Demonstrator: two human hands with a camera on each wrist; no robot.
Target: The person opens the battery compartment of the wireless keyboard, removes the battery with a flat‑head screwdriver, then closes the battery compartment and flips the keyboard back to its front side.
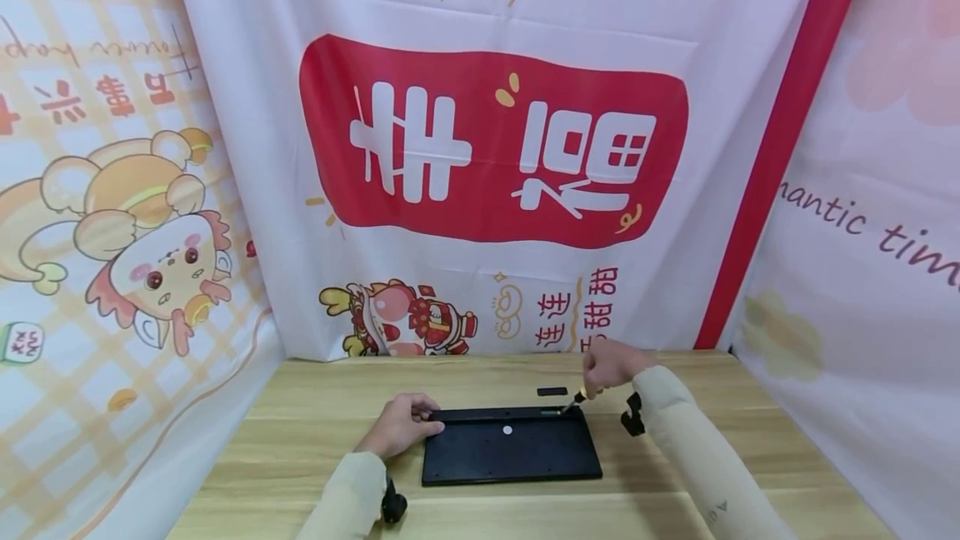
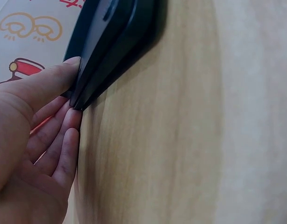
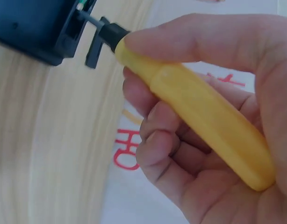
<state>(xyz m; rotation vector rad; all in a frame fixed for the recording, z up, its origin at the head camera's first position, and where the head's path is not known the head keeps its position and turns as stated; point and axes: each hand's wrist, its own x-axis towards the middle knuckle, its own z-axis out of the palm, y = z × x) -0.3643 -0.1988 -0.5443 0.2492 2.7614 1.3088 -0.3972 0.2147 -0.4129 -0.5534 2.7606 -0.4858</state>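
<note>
A black keyboard [image 1: 512, 452] lies underside up on the table, a round white sticker near its middle. At its far left corner my left hand [image 1: 402, 425] pinches the edge, thumb on top and fingers against the side, as the left wrist view shows. My right hand [image 1: 611, 363] grips a screwdriver with a yellow handle [image 3: 204, 121] and a black collar [image 3: 112, 35]. The screwdriver's metal shaft [image 3: 89, 17] reaches into the uncovered battery compartment [image 1: 551, 412] at the far right of the keyboard, where a bit of green shows.
A small black battery cover [image 1: 552, 391] lies on the wooden table [image 1: 300, 440] just beyond the keyboard. Printed cloth [image 1: 487, 298] hangs along the table's back edge, with more cloth on both sides. Each wrist wears a black strap.
</note>
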